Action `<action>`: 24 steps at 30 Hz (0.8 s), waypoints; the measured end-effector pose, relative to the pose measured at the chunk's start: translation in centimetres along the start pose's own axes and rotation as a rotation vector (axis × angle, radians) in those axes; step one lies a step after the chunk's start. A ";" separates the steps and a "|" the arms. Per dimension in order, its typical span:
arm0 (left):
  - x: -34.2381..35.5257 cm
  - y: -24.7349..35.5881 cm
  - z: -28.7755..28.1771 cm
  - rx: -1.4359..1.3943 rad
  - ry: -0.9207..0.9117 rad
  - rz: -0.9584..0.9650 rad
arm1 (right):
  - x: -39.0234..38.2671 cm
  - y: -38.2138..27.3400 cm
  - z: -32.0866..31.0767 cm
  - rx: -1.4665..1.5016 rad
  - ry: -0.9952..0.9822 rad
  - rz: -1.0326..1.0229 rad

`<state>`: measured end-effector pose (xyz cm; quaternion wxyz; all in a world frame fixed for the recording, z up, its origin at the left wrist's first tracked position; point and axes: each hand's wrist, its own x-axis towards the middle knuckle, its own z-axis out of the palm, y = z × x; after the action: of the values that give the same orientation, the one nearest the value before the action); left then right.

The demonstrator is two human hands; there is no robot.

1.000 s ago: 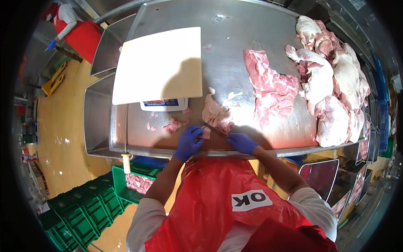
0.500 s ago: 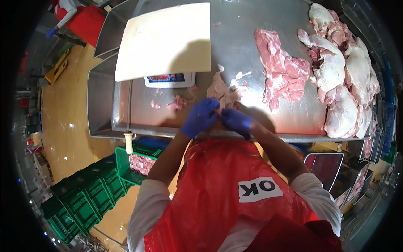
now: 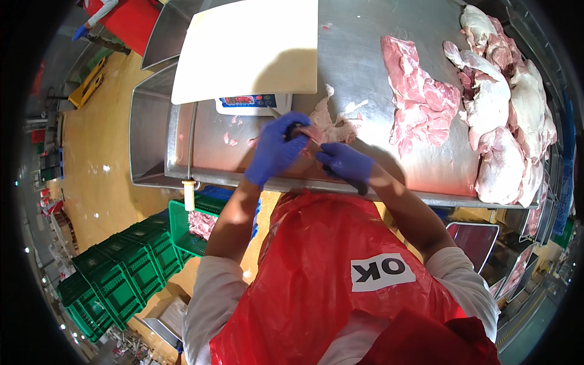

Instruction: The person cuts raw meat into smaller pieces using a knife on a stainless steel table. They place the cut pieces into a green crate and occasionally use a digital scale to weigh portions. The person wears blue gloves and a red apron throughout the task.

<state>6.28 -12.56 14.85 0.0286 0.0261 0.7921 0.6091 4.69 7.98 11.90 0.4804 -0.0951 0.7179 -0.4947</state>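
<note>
Across the middle stretches the steel bench (image 3: 353, 67), the largest thing before us, with green crates (image 3: 121, 267) lined up on the floor to its lower left, the nearest holding cut meat (image 3: 201, 224). Along the right end of the bench we have a heap of meat (image 3: 529, 109), big pieces that look whole and pale-coated, so we judge that portion untouched. At the left, a white board (image 3: 237, 48) covers most of a scale (image 3: 252, 103), whose front panel shows at its near edge. Between board and heap lies one pink slab (image 3: 420, 97), spread flat and apparently already opened out. Our two gloved hands meet near the front edge: the left hand (image 3: 274, 149) has its fingers curled closed on a small piece of meat (image 3: 310, 134), held just above the bench, while the right hand (image 3: 345, 163) has its fingers wrapped around what seems to be a knife (image 3: 363, 189), mostly hidden. Just beyond them rests a pale scrap (image 3: 331, 125), and to their left a few tiny bits (image 3: 231, 139). Some cutting looks done, then; the held piece seems in mid-trim, and the heap remains.
</note>
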 end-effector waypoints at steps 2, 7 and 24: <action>0.2 1.0 -2.0 -0.090 0.013 0.006 | -0.5 4.4 -1.1 -0.446 0.149 -0.483; -2.3 0.9 -6.2 -0.179 0.203 -0.049 | -7.1 0.5 -4.4 -0.494 -0.160 -0.040; -34.6 -6.6 -24.7 -0.510 1.073 -0.133 | -7.4 10.8 -9.5 -0.049 0.200 0.165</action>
<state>38.85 -40.74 15.27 -0.3322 -0.3427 0.5244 0.7052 4.73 23.76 8.13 0.4429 0.0024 0.7795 -0.4430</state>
